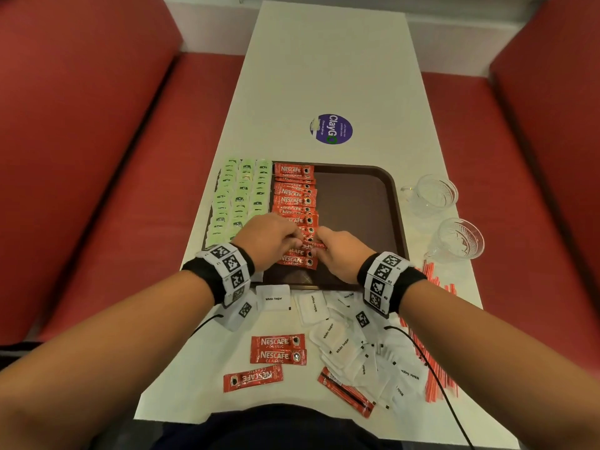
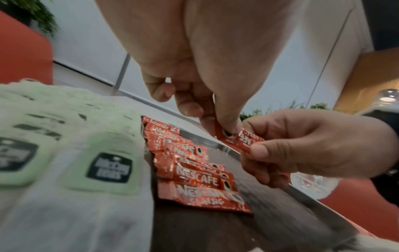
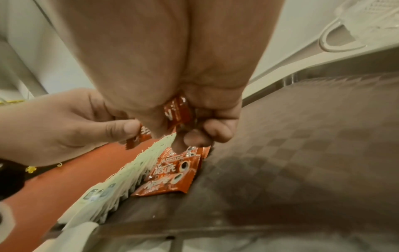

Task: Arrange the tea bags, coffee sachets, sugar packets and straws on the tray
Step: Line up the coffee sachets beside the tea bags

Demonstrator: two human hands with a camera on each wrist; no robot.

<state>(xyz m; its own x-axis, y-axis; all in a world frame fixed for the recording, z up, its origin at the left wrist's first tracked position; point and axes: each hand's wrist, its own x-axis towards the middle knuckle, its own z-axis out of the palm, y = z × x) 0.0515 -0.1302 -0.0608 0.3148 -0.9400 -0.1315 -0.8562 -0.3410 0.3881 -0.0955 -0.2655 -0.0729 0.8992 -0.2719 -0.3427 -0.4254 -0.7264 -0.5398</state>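
Nescafé sachet [image 2: 239, 139] hung just above the red coffee column [image 1: 295, 216] on the brown tray [image 1: 357, 203], the left hand [image 1: 269, 238] and the right hand [image 1: 341, 254] each pinching one end, probably to square it with the row. Green tea bags [image 1: 240, 199] filled the tray's nine o'clock side. Toward six o'clock, loose coffee sachets [image 1: 277, 349], white sugar packets [image 1: 337, 345] and red straws [image 1: 435, 352] waited on the table [image 1: 324, 60].
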